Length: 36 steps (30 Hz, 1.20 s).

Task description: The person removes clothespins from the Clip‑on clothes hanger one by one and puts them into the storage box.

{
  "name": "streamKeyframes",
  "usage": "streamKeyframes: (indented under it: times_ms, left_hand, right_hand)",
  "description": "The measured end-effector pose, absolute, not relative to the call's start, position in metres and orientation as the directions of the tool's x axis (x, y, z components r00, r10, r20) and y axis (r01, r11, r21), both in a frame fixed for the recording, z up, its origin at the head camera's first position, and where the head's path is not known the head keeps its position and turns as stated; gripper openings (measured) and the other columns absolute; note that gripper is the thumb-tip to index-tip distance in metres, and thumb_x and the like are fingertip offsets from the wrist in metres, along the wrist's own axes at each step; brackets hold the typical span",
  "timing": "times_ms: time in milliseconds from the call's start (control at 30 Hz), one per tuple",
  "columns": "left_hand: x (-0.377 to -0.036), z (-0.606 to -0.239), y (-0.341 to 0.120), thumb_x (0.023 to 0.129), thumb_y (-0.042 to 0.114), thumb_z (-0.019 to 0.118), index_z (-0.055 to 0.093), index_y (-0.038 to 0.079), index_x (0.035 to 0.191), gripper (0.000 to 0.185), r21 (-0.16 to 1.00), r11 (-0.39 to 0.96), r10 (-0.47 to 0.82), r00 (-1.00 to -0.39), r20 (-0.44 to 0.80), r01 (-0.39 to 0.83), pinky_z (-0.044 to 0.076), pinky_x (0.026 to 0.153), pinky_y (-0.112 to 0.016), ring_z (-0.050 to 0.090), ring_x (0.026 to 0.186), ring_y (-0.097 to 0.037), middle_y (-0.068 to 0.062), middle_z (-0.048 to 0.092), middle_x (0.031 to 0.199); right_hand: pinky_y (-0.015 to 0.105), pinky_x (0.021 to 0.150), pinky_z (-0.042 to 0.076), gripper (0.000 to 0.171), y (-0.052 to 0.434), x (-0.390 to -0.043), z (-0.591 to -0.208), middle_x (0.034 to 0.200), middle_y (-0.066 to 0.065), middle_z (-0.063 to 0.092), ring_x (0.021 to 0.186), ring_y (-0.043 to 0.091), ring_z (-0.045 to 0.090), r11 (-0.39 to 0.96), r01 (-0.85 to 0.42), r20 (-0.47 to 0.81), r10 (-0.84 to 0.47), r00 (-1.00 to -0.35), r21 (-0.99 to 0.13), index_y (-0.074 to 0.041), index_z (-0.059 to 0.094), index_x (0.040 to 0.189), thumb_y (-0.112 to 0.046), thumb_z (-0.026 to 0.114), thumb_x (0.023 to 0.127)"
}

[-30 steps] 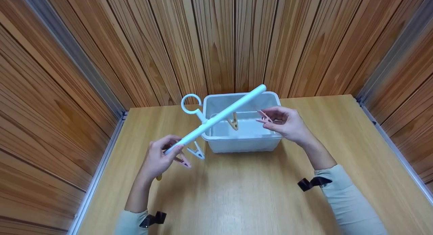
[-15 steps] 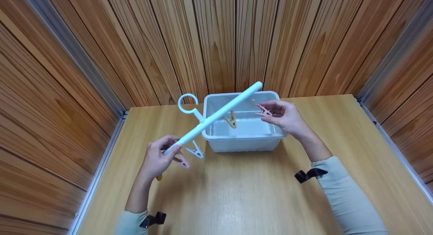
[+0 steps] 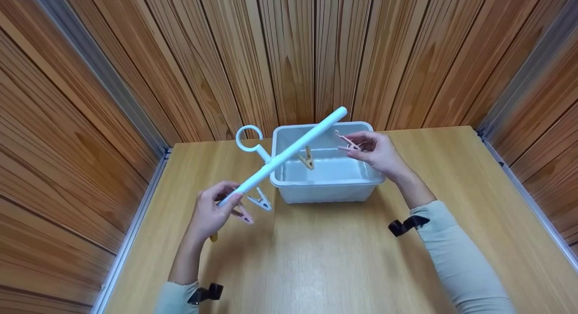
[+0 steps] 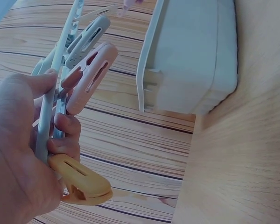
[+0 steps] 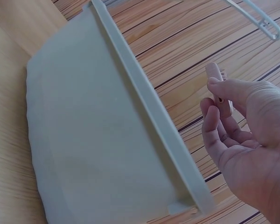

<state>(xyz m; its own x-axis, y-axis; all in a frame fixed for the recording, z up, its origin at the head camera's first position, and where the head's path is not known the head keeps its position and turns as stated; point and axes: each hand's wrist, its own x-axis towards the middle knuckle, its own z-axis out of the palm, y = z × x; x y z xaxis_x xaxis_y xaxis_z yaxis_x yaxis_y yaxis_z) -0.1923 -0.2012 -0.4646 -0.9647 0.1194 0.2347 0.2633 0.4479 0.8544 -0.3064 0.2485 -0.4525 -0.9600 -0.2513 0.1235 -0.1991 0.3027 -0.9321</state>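
One white plastic hanger rod with ring hook (image 3: pixel 289 151); one white rectangular plastic tub (image 3: pixel 327 194); five plastic clothespins showing: two pink, two yellow, one white; two hands working.

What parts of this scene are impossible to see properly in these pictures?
- Head view: the yellow peg under the left hand is nearly all hidden by it.
- Right wrist view: the pink peg in the right hand is mostly covered by fingers; the tub shows no inside.
- Left wrist view: the bar is cut off by the top edge.
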Motion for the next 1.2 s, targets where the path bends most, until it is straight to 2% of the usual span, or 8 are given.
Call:
streamKeyframes:
  times_ms: [233, 367, 500, 700, 833, 967, 1200]
  left_hand:
    - [-0.1938, -0.4670, -0.2019, 0.108, 0.010, 0.076, 0.079, 0.007, 0.129, 0.022, 0.856, 0.442, 0.124, -0.963, 0.238, 0.268, 0.056, 0.088, -0.027, 0.071, 0.092, -0.013, -0.010, 0.080, 0.103]
    - [-0.1957, -0.4682, -0.2029, 0.106, 0.009, 0.077, 0.080, 0.006, 0.129, 0.023, 0.852, 0.435, 0.132, -0.957, 0.259, 0.291, 0.056, 0.086, -0.028, 0.071, 0.092, -0.013, -0.011, 0.081, 0.103]
    - [-0.1959, -0.4679, -0.2030, 0.106, 0.009, 0.076, 0.080, 0.006, 0.129, 0.023, 0.860, 0.425, 0.131, -0.959, 0.252, 0.284, 0.055, 0.085, -0.026, 0.071, 0.091, -0.012, -0.011, 0.080, 0.103]
    - [-0.1975, -0.4669, -0.2023, 0.106, 0.008, 0.077, 0.080, 0.005, 0.127, 0.022, 0.862, 0.438, 0.115, -0.967, 0.229, 0.256, 0.054, 0.083, -0.026, 0.069, 0.088, -0.012, -0.012, 0.079, 0.101]
    - [-0.1972, -0.4661, -0.2015, 0.106, 0.008, 0.077, 0.080, 0.005, 0.126, 0.021, 0.856, 0.455, 0.104, -0.969, 0.223, 0.245, 0.054, 0.082, -0.025, 0.068, 0.088, -0.013, -0.011, 0.079, 0.101]
    - [-0.1969, -0.4659, -0.2014, 0.107, 0.009, 0.076, 0.080, 0.006, 0.127, 0.021, 0.856, 0.458, 0.101, -0.971, 0.216, 0.238, 0.055, 0.084, -0.026, 0.069, 0.090, -0.014, -0.011, 0.079, 0.102]
    - [-0.1963, -0.4652, -0.2011, 0.108, 0.010, 0.075, 0.080, 0.007, 0.128, 0.021, 0.864, 0.447, 0.104, -0.973, 0.208, 0.232, 0.056, 0.087, -0.026, 0.070, 0.092, -0.015, -0.010, 0.079, 0.104]
  right_hand:
    - [0.019, 0.087, 0.059, 0.045, 0.2488, -0.3090, -0.4562, 0.125, 0.006, 0.074, 0.101, 0.012, 0.069, 0.310, -0.171, 0.094, -0.247, -0.964, -0.935, -0.003, 0.071, 0.147, -0.011, 0.082, 0.104]
    - [0.020, 0.089, 0.057, 0.046, 0.2478, -0.3079, -0.4557, 0.136, 0.015, 0.072, 0.106, 0.014, 0.066, 0.330, -0.140, 0.061, -0.238, -0.969, -0.933, -0.006, 0.071, 0.149, -0.017, 0.081, 0.106]
    - [0.019, 0.088, 0.059, 0.046, 0.2458, -0.3080, -0.4551, 0.138, 0.019, 0.071, 0.106, 0.015, 0.067, 0.317, -0.126, 0.051, -0.236, -0.970, -0.940, -0.005, 0.070, 0.149, -0.015, 0.080, 0.106]
    - [0.019, 0.087, 0.064, 0.048, 0.2409, -0.3083, -0.4527, 0.126, 0.011, 0.073, 0.098, 0.005, 0.076, 0.267, -0.136, 0.071, -0.241, -0.968, -0.954, 0.003, 0.066, 0.150, -0.006, 0.079, 0.105]
    - [0.019, 0.089, 0.064, 0.051, 0.2393, -0.3083, -0.4524, 0.132, 0.021, 0.075, 0.099, 0.001, 0.079, 0.243, -0.152, 0.089, -0.249, -0.964, -0.958, 0.007, 0.062, 0.152, -0.004, 0.078, 0.105]
    - [0.021, 0.092, 0.065, 0.051, 0.2395, -0.3087, -0.4529, 0.146, 0.034, 0.069, 0.104, 0.001, 0.079, 0.241, -0.150, 0.088, -0.251, -0.964, -0.959, 0.003, 0.063, 0.154, -0.004, 0.077, 0.105]
    - [0.022, 0.094, 0.065, 0.048, 0.2409, -0.3078, -0.4528, 0.149, 0.031, 0.068, 0.110, 0.004, 0.079, 0.244, -0.146, 0.079, -0.266, -0.961, -0.959, 0.000, 0.063, 0.154, -0.006, 0.075, 0.107]
